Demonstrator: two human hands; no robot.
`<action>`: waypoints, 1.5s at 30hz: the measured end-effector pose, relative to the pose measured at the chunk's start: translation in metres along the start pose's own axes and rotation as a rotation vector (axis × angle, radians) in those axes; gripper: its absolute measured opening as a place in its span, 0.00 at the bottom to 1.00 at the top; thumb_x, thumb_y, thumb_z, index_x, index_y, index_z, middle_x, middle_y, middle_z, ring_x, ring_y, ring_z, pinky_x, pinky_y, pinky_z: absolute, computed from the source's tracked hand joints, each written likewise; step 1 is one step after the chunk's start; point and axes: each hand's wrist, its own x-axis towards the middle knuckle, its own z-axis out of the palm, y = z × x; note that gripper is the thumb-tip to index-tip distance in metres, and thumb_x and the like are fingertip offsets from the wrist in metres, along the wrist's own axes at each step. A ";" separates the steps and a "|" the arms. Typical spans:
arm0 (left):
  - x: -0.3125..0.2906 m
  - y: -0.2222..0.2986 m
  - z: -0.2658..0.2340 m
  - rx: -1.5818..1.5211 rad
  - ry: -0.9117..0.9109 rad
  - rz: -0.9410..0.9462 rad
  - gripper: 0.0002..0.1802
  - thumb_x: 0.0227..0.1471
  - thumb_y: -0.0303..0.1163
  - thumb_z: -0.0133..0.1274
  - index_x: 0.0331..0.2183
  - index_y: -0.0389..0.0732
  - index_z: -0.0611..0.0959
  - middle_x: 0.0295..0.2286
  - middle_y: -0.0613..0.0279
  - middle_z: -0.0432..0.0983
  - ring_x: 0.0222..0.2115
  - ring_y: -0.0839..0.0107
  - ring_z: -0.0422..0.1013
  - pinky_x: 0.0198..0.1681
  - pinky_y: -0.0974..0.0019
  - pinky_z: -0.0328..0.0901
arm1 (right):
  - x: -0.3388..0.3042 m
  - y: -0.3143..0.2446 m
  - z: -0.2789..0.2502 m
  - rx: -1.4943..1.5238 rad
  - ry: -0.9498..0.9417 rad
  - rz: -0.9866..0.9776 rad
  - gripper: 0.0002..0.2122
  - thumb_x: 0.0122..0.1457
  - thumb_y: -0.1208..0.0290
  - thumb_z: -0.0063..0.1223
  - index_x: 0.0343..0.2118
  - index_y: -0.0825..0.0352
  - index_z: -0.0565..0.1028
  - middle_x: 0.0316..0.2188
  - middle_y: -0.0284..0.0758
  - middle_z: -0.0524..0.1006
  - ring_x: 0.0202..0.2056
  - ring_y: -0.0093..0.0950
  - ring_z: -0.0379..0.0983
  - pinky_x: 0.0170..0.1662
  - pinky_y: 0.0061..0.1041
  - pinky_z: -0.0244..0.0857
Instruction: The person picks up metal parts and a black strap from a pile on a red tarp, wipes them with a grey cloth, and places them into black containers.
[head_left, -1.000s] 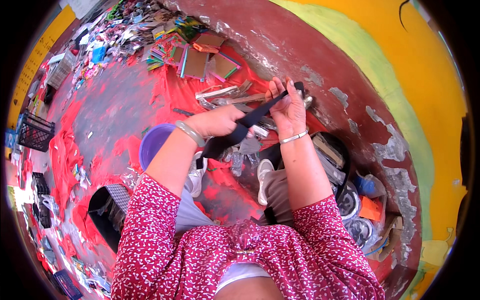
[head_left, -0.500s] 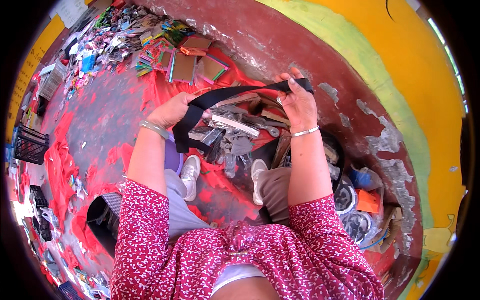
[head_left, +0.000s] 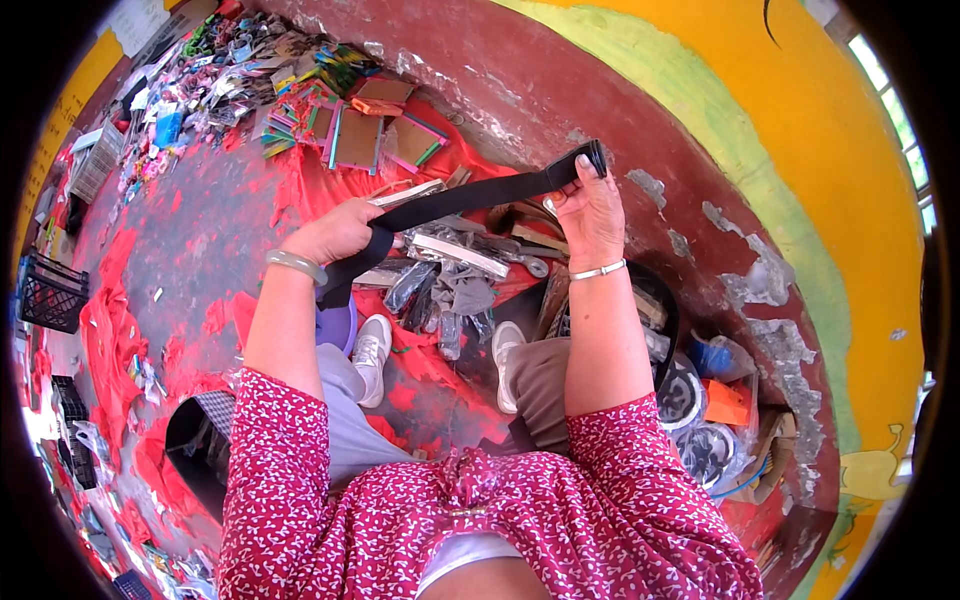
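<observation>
A wide black strap stretches between my two hands above the pile on the floor. My left hand is closed around it, and a loose length hangs down below that hand. My right hand is raised farther out, its thumb and fingers pinching the strap's other end, which is folded into a small loop or roll. Beneath the strap lie plastic-wrapped grey items and a long white box.
Flat boards with coloured edges lie by the red wall. A purple tub stands beside my left shoe. Black bins flank my legs, bagged rolls sit at right, and a black crate stands far left. Red cloth covers parts of the floor.
The strap has gone from a slack arch to a straighter line. Its right end is now folded at my right fingers, and my left hand has shifted slightly left and down.
</observation>
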 end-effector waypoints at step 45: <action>-0.019 0.028 -0.014 -0.653 0.071 0.501 0.34 0.52 0.55 0.40 0.41 0.29 0.72 0.34 0.52 0.73 0.37 0.65 0.71 0.42 0.64 0.66 | -0.036 0.079 0.038 -0.681 -0.319 0.872 0.11 0.58 0.72 0.40 0.43 0.67 0.69 0.36 0.32 0.73 0.35 0.22 0.71 0.39 0.24 0.68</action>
